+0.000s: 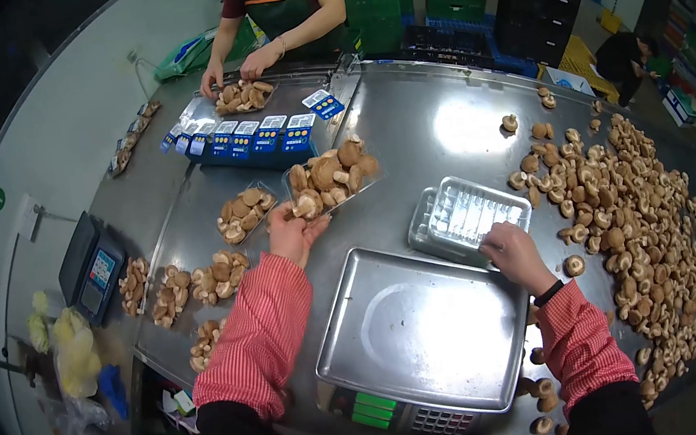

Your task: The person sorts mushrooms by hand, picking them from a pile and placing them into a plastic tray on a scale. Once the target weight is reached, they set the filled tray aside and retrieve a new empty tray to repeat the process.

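Note:
My left hand (289,236) is at the near left edge of a clear tray of mushrooms (329,177), its fingers closed on the rim. Beside it lies another filled mushroom tray (245,212). My right hand (511,252) grips the near right corner of the top tray in a stack of clear plastic trays (475,209). Just in front of me stands a scale with a bare metal pan (436,326), close below that stack.
Loose mushrooms (636,219) are heaped along the right of the metal table. Several filled trays (220,275) stand at left, near a scale display (95,273). Blue label cards (264,135) stand in a box. Across the table, a person's hands (257,63) touch a mushroom tray.

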A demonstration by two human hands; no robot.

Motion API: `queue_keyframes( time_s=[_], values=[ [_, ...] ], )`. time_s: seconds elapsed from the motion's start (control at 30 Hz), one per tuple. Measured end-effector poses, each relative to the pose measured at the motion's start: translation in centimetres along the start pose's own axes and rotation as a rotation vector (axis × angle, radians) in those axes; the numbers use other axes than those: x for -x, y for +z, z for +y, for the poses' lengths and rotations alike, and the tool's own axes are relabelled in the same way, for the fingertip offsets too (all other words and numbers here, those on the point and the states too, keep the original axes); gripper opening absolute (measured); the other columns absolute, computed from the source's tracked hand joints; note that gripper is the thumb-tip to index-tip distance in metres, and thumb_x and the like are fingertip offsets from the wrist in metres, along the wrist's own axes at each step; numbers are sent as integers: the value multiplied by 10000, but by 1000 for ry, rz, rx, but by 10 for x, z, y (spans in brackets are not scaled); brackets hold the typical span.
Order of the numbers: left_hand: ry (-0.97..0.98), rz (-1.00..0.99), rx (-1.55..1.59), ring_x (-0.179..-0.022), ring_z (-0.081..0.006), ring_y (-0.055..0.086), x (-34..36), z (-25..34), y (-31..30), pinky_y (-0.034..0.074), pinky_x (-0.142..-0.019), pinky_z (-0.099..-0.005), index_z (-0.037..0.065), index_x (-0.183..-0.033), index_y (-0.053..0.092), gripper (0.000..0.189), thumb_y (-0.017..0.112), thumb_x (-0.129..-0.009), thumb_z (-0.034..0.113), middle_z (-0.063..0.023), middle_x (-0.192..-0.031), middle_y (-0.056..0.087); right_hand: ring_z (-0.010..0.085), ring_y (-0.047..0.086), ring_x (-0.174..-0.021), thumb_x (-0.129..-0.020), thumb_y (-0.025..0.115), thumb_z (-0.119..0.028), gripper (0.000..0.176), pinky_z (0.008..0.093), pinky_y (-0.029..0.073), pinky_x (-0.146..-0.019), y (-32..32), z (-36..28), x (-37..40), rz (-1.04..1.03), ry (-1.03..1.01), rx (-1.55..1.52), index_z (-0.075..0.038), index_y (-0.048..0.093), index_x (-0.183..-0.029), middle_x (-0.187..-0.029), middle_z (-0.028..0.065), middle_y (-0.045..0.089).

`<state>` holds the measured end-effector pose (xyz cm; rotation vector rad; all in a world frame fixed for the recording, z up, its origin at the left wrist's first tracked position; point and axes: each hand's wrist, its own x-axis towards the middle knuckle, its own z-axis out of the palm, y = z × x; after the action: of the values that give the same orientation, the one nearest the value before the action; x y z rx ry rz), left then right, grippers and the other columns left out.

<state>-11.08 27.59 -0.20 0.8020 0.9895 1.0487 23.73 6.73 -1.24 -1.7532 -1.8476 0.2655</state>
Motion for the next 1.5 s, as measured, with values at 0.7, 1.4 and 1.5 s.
queue_keyframes(
  time_s=[0.7,1.4,1.5],
  values=[
    [-303,125,84,-1144,-472,600,-204,-150,77,576,-900,-589,62,-1353,363,415,453,-949,98,-302,-1359,434,329,605,-816,-840,659,-31,40,429,501,-734,4,-14,-2,23,-20,-11,-12,624,-839,-816,131,595],
    [-550,-906,-705,-944,-268,721,144,-63,148,616,-782,-398,65,-1369,450,361,460,-1063,256,-182,-1106,691,293,578,-875,-734,772,-224,458,405,487,-764,-27,-109,153,342,38,104,-2,604,-1098,-954,115,550],
    [-614,-1206,-651,-952,-222,707,175,-101,179,599,-804,-348,68,-1373,450,332,446,-1068,199,-154,-1133,690,313,585,-929,-685,856,-323,701,433,481,-798,-66,-96,201,386,395,149,-44,584,-1268,-1059,147,553]
  ],
)
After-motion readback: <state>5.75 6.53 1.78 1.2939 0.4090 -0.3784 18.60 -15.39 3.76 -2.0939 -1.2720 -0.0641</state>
